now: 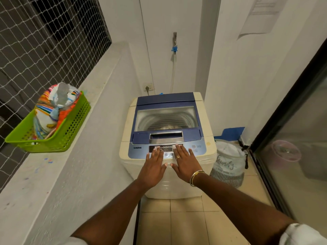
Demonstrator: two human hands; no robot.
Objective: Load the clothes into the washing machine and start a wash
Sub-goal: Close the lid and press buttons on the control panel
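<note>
Head view, left hand (153, 171), right hand (184, 164) flat on washing machine (203, 157) panel

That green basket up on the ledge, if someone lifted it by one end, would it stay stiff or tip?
The green basket looks like thin perforated plastic, so it would probably flex a little yet keep its shape. The colourful packets rise well above its rim, so it likely feels top-heavy and could spill if tilted.

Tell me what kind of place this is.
Probably a laundry balcony or utility corner of a flat: a top-loading washing machine stands below a wall tap, a laundry bag sits beside it, and netting screens the left side.
</note>
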